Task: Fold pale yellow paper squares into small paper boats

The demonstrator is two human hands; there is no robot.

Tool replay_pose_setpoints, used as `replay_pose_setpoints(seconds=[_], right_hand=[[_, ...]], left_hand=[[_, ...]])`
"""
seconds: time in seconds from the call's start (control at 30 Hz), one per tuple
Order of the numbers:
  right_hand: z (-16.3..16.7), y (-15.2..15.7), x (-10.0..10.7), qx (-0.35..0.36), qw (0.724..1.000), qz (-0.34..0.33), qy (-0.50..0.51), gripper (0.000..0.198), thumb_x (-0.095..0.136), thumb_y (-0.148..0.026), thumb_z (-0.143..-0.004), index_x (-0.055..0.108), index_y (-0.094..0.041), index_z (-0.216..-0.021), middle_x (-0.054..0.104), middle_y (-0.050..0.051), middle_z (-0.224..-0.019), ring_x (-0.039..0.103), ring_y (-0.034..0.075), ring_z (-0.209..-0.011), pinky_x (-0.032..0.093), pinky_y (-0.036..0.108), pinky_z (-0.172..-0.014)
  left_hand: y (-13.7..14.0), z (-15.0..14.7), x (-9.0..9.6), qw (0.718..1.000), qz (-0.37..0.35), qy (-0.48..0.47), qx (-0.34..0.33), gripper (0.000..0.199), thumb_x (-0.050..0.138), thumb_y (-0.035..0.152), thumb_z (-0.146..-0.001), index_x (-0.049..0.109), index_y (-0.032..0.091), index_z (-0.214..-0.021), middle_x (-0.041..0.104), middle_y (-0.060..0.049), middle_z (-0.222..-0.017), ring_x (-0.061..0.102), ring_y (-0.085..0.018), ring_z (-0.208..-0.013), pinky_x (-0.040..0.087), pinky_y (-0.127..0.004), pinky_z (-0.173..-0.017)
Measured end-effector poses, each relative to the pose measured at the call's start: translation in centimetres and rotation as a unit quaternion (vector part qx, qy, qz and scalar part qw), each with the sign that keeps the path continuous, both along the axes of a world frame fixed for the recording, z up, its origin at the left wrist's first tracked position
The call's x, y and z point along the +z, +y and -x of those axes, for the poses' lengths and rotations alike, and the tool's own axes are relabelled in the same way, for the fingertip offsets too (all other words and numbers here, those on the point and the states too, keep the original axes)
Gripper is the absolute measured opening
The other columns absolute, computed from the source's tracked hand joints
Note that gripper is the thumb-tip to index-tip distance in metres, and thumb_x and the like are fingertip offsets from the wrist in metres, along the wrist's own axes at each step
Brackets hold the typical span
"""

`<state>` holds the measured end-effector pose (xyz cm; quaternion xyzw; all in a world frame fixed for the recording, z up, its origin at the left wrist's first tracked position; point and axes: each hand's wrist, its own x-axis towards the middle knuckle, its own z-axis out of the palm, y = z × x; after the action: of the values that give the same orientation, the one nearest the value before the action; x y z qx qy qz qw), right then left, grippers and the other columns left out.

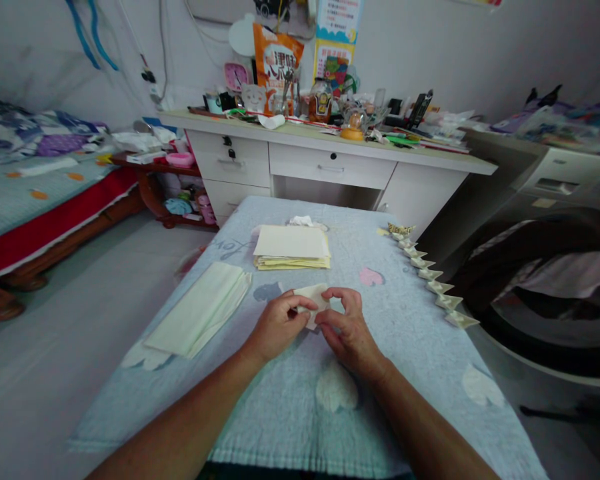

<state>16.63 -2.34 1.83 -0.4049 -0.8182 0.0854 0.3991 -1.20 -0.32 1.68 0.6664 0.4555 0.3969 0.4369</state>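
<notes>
Evidently the small paper [310, 293] calls for a fine touch, as both hands meet over it at the middle of the cloth-covered desk [275, 427]. The left hand [280, 325] is narrow, its thumb and fingers pinching the paper from the left, which probably steadies it. The right hand [351, 328] has its fingertips closed in on the opposite side, the index finger curled to the upper corner and the thumb lower down; gripping from two sides likely lets the paper be controlled without crushing it (the fingers hide part of it, so I cannot tell exactly how its folds lie). Just beyond sits the paper stack [293, 241], pale sheets above yellower ones, squarely in front and presumably put there for an easy reach by either hand. To the left, the long folded paper [195, 310] lies flat at a slant, apart from the stack, perhaps so the two don't get mixed. Along the right edge runs a row of pointed paper shapes [427, 274], with a dark-patterned piece [401, 230] at its far end; being off to the side, they seem less likely to be knocked by the forearms.
</notes>
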Motion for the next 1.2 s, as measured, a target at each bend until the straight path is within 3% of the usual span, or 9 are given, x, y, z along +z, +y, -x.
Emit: replay_pose_setpoints(seconds=[0.37,0.63,1.2], right_hand=[[-0.14,0.09,0.03,0.006,1.0,-0.011,-0.008,0.026,0.057,-0.002,-0.077,0.064,-0.024,-0.09,0.044,0.006,-0.119,0.042,0.025,-0.112,0.04,0.045,-0.094],[-0.01,-0.01,0.03,0.0,1.0,-0.004,-0.013,0.023,0.058,-0.004,-0.078,0.063,-0.024,-0.09,0.045,0.006,-0.118,0.043,0.024,-0.112,0.04,0.044,-0.094],[0.22,-0.04,-0.03,-0.005,1.0,0.001,0.0,0.025,0.059,-0.007,-0.08,0.065,-0.027,-0.095,0.044,0.006,-0.119,0.042,0.024,-0.113,0.041,0.044,-0.096]], left_hand=[[0.08,-0.3,-0.22,0.999,-0.017,0.003,0.027,0.02,0.062,0.011,-0.072,0.068,0.018,-0.089,0.063,-0.001,-0.087,0.057,-0.011,-0.067,0.043,-0.022,-0.061],[-0.04,-0.59,-0.41,0.997,-0.066,0.019,0.046,0.019,0.057,0.007,-0.073,0.067,0.02,-0.084,0.059,0.0,-0.085,0.056,-0.011,-0.07,0.042,-0.021,-0.061],[-0.24,-0.68,-0.19,0.996,-0.075,0.03,0.043,0.018,0.056,0.008,-0.075,0.067,0.019,-0.082,0.059,-0.001,-0.086,0.057,-0.013,-0.076,0.042,-0.021,-0.065]])
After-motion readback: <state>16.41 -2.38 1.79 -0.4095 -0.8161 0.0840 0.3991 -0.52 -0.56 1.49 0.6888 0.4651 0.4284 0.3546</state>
